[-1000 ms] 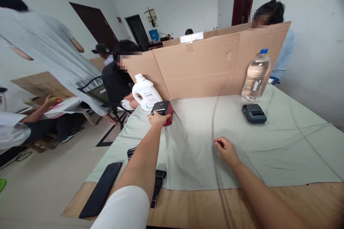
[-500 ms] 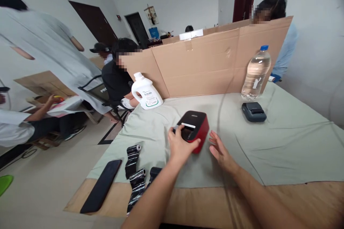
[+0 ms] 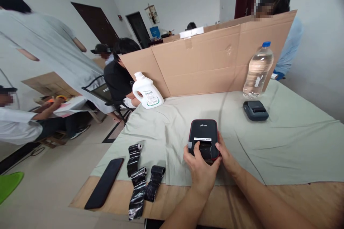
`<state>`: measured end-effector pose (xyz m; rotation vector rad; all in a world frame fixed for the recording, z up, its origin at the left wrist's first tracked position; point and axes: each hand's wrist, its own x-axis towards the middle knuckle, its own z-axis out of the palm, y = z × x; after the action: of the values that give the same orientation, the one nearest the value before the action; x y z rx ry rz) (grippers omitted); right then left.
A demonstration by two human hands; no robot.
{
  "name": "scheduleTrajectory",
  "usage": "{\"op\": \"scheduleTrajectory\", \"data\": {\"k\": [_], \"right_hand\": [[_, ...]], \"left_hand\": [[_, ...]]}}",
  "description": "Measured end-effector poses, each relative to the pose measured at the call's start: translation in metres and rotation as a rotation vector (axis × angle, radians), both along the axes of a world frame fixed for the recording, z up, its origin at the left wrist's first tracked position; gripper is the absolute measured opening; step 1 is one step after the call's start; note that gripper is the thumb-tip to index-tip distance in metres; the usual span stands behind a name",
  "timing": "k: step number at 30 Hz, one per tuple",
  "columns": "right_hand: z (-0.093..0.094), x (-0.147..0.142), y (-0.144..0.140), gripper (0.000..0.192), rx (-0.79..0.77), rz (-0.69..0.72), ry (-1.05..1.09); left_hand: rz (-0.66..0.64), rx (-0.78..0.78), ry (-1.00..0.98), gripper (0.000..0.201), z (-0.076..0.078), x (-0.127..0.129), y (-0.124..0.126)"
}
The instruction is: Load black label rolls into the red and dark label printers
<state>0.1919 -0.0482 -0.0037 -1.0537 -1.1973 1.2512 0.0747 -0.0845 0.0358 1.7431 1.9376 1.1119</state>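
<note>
The red and black printer (image 3: 203,136) has small white letters on its lid and a white label strip, both too small to read. It sits on the green cloth (image 3: 282,143), right in front of you, long side pointing away from you. Your left hand (image 3: 200,169) and right hand (image 3: 225,154) grip its near end, thumb on top.

A small label printer (image 3: 203,136) with a black top and red sides is seen at lower centre of the frame; it is set flat on the pale green cloth; a white strip crosses its lid; its near end is gripped from both sides.
</note>
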Motion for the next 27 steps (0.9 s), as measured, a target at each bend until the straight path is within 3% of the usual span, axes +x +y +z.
{"op": "scheduleTrajectory", "data": {"k": [4, 7, 12, 15, 18, 23, 27], "right_hand": [[0.0, -0.002, 0.003, 0.064, -0.043, -0.126, 0.03], [0.003, -0.003, 0.001, 0.06, 0.035, -0.206, -0.091], [0.018, -0.003, -0.011, 0.036, 0.525, -0.278, -0.521], [0.025, -0.005, -0.015, 0.025, 0.684, -0.283, -0.638], [0.025, -0.007, -0.014, 0.023, 0.677, -0.319, -0.64], [0.021, -0.01, -0.012, 0.022, 0.602, -0.307, -0.594], [0.02, -0.012, -0.014, 0.021, 0.577, -0.311, -0.584]], "left_hand": [[-0.098, 0.078, 0.075, 0.07, -0.002, -0.01, -0.006], [-0.191, 0.094, 0.045, 0.057, 0.0, -0.022, -0.008], [-0.244, 0.155, -0.172, 0.031, 0.008, -0.043, 0.008], [-0.218, 0.105, -0.369, 0.027, 0.012, -0.053, 0.035], [-0.327, -0.04, -0.533, 0.034, 0.011, -0.064, 0.066], [-0.693, -0.116, -0.725, 0.052, -0.004, -0.076, 0.095], [-0.771, -0.149, -0.768, 0.059, -0.012, -0.078, 0.099]]}}
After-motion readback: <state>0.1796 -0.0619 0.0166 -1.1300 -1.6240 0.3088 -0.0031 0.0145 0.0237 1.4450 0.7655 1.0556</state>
